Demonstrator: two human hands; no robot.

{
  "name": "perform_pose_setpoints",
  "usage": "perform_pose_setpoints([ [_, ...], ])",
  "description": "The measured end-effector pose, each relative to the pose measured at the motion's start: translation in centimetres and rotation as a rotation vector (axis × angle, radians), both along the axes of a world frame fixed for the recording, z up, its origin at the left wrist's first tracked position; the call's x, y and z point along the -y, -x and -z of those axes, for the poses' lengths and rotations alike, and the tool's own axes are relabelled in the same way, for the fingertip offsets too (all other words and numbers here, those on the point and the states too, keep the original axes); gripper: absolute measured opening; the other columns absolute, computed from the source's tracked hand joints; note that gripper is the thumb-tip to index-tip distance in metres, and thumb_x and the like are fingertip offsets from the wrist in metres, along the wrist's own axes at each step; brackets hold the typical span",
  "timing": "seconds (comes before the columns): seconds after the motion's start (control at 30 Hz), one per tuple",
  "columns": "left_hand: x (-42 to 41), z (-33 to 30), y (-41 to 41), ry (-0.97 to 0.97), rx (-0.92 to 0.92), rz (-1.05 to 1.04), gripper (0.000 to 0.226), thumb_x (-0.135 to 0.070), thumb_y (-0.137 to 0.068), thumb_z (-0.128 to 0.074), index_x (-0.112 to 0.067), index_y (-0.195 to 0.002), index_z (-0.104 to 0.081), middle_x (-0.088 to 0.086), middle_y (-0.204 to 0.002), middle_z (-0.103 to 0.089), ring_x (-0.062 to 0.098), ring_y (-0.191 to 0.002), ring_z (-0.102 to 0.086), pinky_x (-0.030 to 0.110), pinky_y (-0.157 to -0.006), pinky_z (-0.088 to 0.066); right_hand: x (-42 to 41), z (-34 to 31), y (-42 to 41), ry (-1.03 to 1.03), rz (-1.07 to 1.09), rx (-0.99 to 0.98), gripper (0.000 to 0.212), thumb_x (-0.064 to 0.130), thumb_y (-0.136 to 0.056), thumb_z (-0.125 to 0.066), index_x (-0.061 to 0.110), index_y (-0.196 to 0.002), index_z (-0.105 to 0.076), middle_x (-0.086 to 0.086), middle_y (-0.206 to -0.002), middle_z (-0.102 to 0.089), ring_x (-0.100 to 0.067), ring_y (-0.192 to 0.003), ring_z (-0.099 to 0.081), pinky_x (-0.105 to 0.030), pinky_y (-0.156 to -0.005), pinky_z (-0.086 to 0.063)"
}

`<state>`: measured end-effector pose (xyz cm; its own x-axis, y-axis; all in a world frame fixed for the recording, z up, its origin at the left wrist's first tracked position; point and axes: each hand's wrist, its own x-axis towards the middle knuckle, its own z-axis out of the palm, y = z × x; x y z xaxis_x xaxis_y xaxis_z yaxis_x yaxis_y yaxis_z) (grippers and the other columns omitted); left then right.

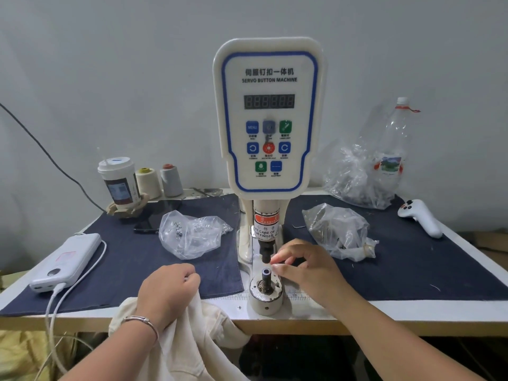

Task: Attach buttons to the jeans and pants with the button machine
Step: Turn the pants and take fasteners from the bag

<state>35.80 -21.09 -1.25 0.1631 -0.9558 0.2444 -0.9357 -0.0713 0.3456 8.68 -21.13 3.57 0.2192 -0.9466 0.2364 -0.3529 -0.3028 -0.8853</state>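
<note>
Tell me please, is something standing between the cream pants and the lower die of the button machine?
Partly: the right hand is at the lower die, its fingertips just under the upper punch. The cream pants, gripped by the left hand, hang off the table edge beside the die. Nothing else visible lies between.

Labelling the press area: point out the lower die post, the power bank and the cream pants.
lower die post [266, 273], head view, on the dark hollow tip of the post.
power bank [67, 261], head view, on its white top face.
cream pants [189, 339], head view, on the fabric hanging below the table edge.
</note>
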Motion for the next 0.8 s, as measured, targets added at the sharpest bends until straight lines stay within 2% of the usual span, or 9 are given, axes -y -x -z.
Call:
perform_pose_setpoints([
  [0.1, -0.5, -1.1, 0.0, 0.001, -0.136, 0.005, 0.014, -0.026, -0.066, -0.037, -0.018, -0.059, -0.029, -0.003, -0.055, -0.031, 0.016, -0.058, -0.025, 0.032, -0.056, -0.02, -0.7, -0.1, 0.9, 0.052, 0.119, 0.031, 0.014, 0.015, -0.075, -0.081, 0.016, -0.068, -0.069, 0.0, -0.077, -0.068, -0.015, -0.071, -0.059, -0.021, -0.064, -0.048],
  [0.23, -2.7, -3.3, 0.2, 0.011, -0.382, 0.089, 0.013, -0.022, -0.059, -0.04, -0.014, -0.056, -0.031, -0.004, -0.055, -0.029, 0.014, -0.058, -0.024, 0.033, -0.06, -0.021, -3.4, 0.2, 1.6, 0.117, 0.143, 0.07, 0.022, 0.019, -0.078, -0.077, 0.018, -0.061, -0.064, -0.004, -0.064, -0.062, -0.008, -0.057, -0.053, -0.018, -0.058, -0.044],
  [0.33, -5.5, -5.0, 0.9, -0.033, -0.456, 0.212, 0.015, -0.018, -0.063, -0.048, -0.01, -0.052, -0.042, -0.004, -0.051, -0.034, 0.01, -0.051, -0.029, 0.027, -0.053, -0.026, -5.9, 0.5, 1.0, 0.022, 0.013, -0.019, 0.019, 0.028, -0.083, -0.072, 0.027, -0.064, -0.068, 0.002, -0.068, -0.065, -0.006, -0.064, -0.057, -0.014, -0.06, -0.043],
  [0.4, -7.4, -6.2, 2.0, -0.069, -0.47, 0.316, 0.015, -0.018, -0.065, -0.05, -0.012, -0.051, -0.05, -0.006, -0.049, -0.037, 0.006, -0.048, -0.032, 0.023, -0.05, -0.028, -7.2, 0.4, 0.0, -0.039, -0.093, -0.084, 0.009, 0.03, -0.084, -0.071, 0.034, -0.076, -0.071, 0.009, -0.081, -0.068, -0.006, -0.074, -0.059, -0.014, -0.065, -0.046],
  [0.47, -9.2, -7.3, 3.4, -0.092, -0.506, 0.413, 0.013, -0.019, -0.062, -0.049, -0.018, -0.051, -0.056, -0.008, -0.047, -0.038, 0.004, -0.047, -0.033, 0.02, -0.049, -0.028, -8.2, -0.1, -1.4, -0.066, -0.244, -0.06, 0.018, 0.021, -0.087, -0.07, 0.038, -0.093, -0.071, 0.016, -0.095, -0.069, -0.003, -0.086, -0.061, -0.016, -0.072, -0.049],
  [0.53, -10.6, -8.0, 4.6, -0.102, -0.546, 0.501, 0.014, -0.018, -0.062, -0.051, -0.022, -0.052, -0.06, -0.009, -0.047, -0.037, 0.005, -0.048, -0.032, 0.019, -0.048, -0.026, -8.7, -0.9, -2.5, -0.082, -0.399, 0.052, 0.026, 0.014, -0.085, -0.071, 0.029, -0.106, -0.069, 0.012, -0.105, -0.071, -0.004, -0.098, -0.063, -0.023, -0.084, -0.05],
  [0.63, -12.0, -8.9, 5.5, -0.08, -0.601, 0.57, 0.013, -0.02, -0.066, -0.056, -0.016, -0.062, -0.068, -0.007, -0.051, -0.039, 0.009, -0.052, -0.033, 0.024, -0.051, -0.026, -9.1, -2.1, -2.4, -0.206, -0.513, 0.206, 0.026, 0.016, -0.079, -0.074, 0.014, -0.103, -0.067, 0.001, -0.098, -0.071, -0.014, -0.094, -0.062, -0.025, -0.088, -0.046],
  [0.7, -12.6, -9.6, 5.7, -0.06, -0.643, 0.599, 0.018, -0.03, -0.066, -0.061, -0.015, -0.069, -0.07, 0.002, -0.055, -0.045, 0.012, -0.056, -0.038, 0.026, -0.055, -0.029, -9.2, -2.5, -1.6, -0.258, -0.59, 0.152, 0.023, 0.019, -0.079, -0.074, 0.01, -0.099, -0.068, -0.001, -0.097, -0.069, -0.014, -0.094, -0.06, -0.028, -0.091, -0.044],
  [0.8, -13.4, -10.3, 5.9, -0.086, -0.717, 0.671, 0.024, -0.039, -0.066, -0.061, -0.019, -0.073, -0.071, 0.021, -0.068, -0.055, 0.017, -0.065, -0.045, 0.031, -0.062, -0.033, -9.4, -2.9, -0.5, -0.248, -0.676, 0.042, 0.016, 0.015, -0.082, -0.073, 0.005, -0.092, -0.065, 0.001, -0.097, -0.064, -0.006, -0.098, -0.059, -0.02, -0.093, -0.039],
])
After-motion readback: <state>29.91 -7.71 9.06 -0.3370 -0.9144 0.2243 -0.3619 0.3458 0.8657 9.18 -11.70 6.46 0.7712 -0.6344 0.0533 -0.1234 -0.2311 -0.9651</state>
